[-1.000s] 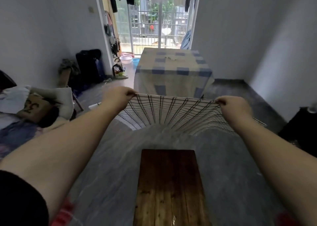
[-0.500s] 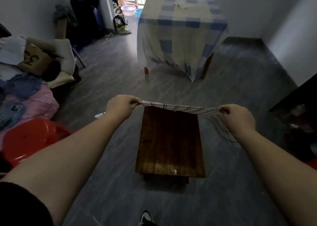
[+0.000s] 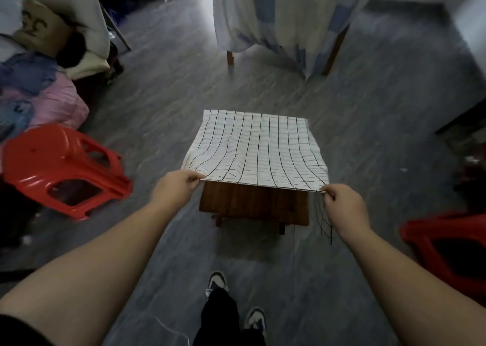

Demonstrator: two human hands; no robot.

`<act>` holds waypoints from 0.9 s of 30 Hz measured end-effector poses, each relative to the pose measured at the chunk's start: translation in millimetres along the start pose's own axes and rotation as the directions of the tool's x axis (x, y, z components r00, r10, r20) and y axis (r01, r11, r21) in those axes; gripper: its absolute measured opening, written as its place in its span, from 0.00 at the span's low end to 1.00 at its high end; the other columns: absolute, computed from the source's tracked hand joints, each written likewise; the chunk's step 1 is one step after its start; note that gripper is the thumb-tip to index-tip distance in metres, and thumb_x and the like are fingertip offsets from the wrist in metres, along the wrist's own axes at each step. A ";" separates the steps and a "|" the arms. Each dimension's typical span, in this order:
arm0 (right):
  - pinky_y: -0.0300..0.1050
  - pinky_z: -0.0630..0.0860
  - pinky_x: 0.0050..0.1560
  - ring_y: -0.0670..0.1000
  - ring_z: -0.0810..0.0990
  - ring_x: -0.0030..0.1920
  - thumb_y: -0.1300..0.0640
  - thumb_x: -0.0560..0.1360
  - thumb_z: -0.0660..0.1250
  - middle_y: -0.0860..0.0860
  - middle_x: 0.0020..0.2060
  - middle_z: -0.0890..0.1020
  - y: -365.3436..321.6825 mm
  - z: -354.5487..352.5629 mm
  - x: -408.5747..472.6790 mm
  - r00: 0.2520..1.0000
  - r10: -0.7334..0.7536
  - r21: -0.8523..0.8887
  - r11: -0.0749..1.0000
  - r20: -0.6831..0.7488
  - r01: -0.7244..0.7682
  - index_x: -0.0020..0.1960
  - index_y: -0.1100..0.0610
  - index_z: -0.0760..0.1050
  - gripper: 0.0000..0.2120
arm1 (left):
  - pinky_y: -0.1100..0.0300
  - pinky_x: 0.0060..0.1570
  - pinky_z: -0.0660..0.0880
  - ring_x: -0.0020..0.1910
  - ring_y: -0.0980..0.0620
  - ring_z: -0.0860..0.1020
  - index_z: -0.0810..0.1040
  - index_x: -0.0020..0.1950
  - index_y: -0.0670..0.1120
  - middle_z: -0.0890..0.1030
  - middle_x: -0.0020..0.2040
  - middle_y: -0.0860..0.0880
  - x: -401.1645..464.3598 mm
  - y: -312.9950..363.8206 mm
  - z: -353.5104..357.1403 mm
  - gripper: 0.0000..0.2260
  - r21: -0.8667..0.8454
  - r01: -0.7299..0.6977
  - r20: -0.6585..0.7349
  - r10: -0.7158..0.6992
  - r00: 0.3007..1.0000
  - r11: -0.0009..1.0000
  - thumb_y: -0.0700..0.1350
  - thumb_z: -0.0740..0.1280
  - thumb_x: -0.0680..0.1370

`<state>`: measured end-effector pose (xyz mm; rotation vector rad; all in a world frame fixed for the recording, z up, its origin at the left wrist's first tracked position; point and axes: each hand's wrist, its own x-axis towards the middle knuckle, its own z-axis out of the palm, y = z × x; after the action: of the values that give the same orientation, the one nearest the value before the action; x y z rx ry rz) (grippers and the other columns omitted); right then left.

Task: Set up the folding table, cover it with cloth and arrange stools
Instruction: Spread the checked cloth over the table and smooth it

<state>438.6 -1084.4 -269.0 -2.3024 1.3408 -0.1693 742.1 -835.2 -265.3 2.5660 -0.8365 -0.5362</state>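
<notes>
Left hand (image 3: 175, 188) and right hand (image 3: 344, 206) each pinched near corner of grid-checked cloth (image 3: 256, 148); cloth lay over far part of small wooden folding table (image 3: 253, 205), near strip bare; risk — uneven pull skewing cloth, light fabric sliding off far edge.

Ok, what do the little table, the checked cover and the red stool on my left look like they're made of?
Small table: probably wood, dark brown with a slight sheen; plank lines and grain show. Grid cloth: thin woven fabric, white with black lines; it ripples and sags between the left hand and right hand. Red stool: likely moulded plastic, glossy highlights, cut-out sides.
</notes>
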 end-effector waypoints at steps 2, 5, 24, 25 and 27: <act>0.47 0.72 0.54 0.57 0.79 0.57 0.59 0.77 0.62 0.52 0.56 0.82 11.0 18.9 -11.9 0.999 0.024 0.021 0.999 0.033 -0.025 0.56 0.53 0.82 0.12 | 0.57 0.52 0.75 0.55 0.50 0.81 0.85 0.54 0.57 0.84 0.55 0.52 -11.4 -14.2 20.2 0.08 -0.008 0.018 0.037 -0.018 0.999 1.000 0.48 0.69 0.78; 0.46 0.72 0.53 0.56 0.78 0.56 0.62 0.76 0.62 0.52 0.55 0.80 25.3 46.9 -30.1 0.996 0.057 0.051 0.997 0.071 -0.060 0.55 0.55 0.81 0.12 | 0.57 0.53 0.75 0.54 0.50 0.81 0.85 0.54 0.56 0.84 0.53 0.51 -20.9 -32.4 47.2 0.08 -0.022 0.050 0.085 -0.048 0.995 0.999 0.46 0.69 0.78; 0.48 0.74 0.53 0.54 0.77 0.47 0.71 0.71 0.62 0.50 0.54 0.74 141.6 263.1 -98.4 0.985 0.117 0.052 0.991 0.125 -0.124 0.50 0.56 0.77 0.14 | 0.59 0.54 0.72 0.54 0.51 0.78 0.85 0.56 0.50 0.80 0.55 0.52 -60.8 -175.7 270.8 0.10 -0.057 0.017 0.103 -0.011 0.995 0.998 0.40 0.68 0.78; 0.47 0.73 0.52 0.54 0.77 0.47 0.71 0.71 0.62 0.51 0.54 0.74 147.8 273.6 -99.0 0.985 0.115 0.038 0.992 0.126 -0.120 0.51 0.56 0.78 0.14 | 0.57 0.55 0.74 0.54 0.51 0.78 0.85 0.56 0.50 0.79 0.54 0.52 -60.2 -182.0 282.3 0.11 -0.051 0.013 0.108 -0.008 0.994 0.999 0.39 0.67 0.78; 0.45 0.70 0.51 0.54 0.75 0.46 0.71 0.71 0.62 0.53 0.55 0.74 158.7 292.5 -98.2 0.985 0.116 0.026 0.992 0.129 -0.120 0.51 0.57 0.78 0.14 | 0.53 0.54 0.75 0.54 0.50 0.78 0.84 0.56 0.51 0.79 0.54 0.53 -57.6 -192.9 302.1 0.12 -0.041 0.018 0.121 -0.013 0.993 0.999 0.39 0.67 0.78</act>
<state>359.6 -969.8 -586.8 -2.1600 1.3931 -0.0069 649.4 -728.0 -599.5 2.5247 -0.8369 -0.7127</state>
